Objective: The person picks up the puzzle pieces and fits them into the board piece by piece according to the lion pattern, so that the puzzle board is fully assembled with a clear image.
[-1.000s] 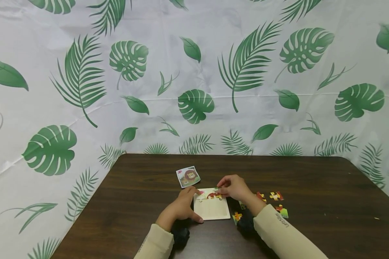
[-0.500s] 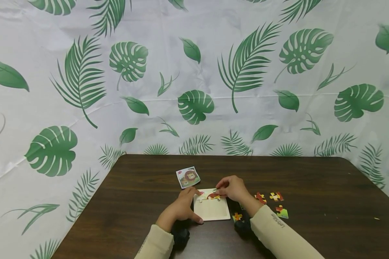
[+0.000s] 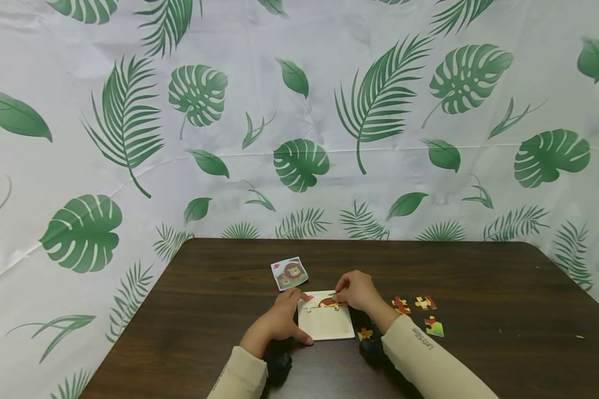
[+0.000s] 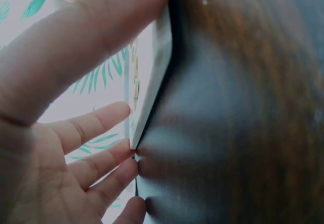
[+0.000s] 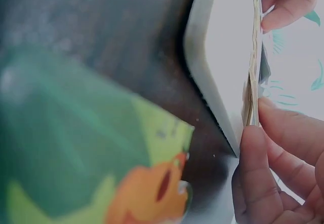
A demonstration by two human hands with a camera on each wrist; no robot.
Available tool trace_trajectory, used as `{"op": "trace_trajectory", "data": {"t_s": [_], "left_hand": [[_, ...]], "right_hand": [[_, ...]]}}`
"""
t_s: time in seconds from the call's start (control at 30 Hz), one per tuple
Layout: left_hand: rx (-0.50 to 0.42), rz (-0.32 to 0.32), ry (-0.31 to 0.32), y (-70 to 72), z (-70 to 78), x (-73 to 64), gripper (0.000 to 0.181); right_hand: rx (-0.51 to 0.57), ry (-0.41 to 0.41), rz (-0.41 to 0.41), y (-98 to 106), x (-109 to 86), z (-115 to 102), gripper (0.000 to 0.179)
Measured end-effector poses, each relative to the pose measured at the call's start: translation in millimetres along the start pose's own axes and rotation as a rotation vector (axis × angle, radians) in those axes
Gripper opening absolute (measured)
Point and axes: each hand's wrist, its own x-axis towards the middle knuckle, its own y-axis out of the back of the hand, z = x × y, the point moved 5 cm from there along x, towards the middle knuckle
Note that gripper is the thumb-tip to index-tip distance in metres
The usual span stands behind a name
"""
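On the table lies a pale wooden puzzle board (image 3: 324, 326), with joined pieces (image 3: 324, 302) along its far side. My left hand (image 3: 278, 317) spans the board's left side, thumb at the near corner and forefinger at the far-left pieces. In the left wrist view its fingers (image 4: 101, 165) are mostly straight and touch the board's edge. My right hand (image 3: 358, 291) pinches a puzzle piece (image 5: 254, 95) between thumb and forefinger at the far-right corner. The right wrist view shows that piece edge-on, slightly tilted over the board; its picture is mostly covered by the fingers.
Right of the board lie loose puzzle pieces: a red one (image 3: 401, 305), a yellow-red one (image 3: 426, 302), a green-red one (image 3: 434, 327) and an orange one (image 3: 365, 334) near the right wrist. A lion picture card (image 3: 289, 273) lies behind the board on the dark table (image 3: 479, 288).
My right hand makes small shifts at the far-right corner, and its forearm has moved slightly left. Less of the pinched piece's green shows now. The left hand and board stay still.
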Motion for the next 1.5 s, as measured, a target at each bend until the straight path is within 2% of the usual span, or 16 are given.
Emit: {"op": "trace_trajectory", "data": {"t_s": [0.6,1.17,1.5], "left_hand": [[-0.008,0.005,0.000,0.8,1.1,-0.6,0.075],[-0.004,0.007,-0.004,0.0,-0.7,0.4,0.076],[-0.005,0.000,-0.005,-0.2,-0.5,0.3,0.076]], "right_hand": [[-0.085,-0.029,-0.010,-3,1.9,-1,0.020],[-0.217,0.047,-0.009,-3,2.4,-11,0.022],[-0.194,0.017,-0.013,-5,2.7,-12,0.023]]}}
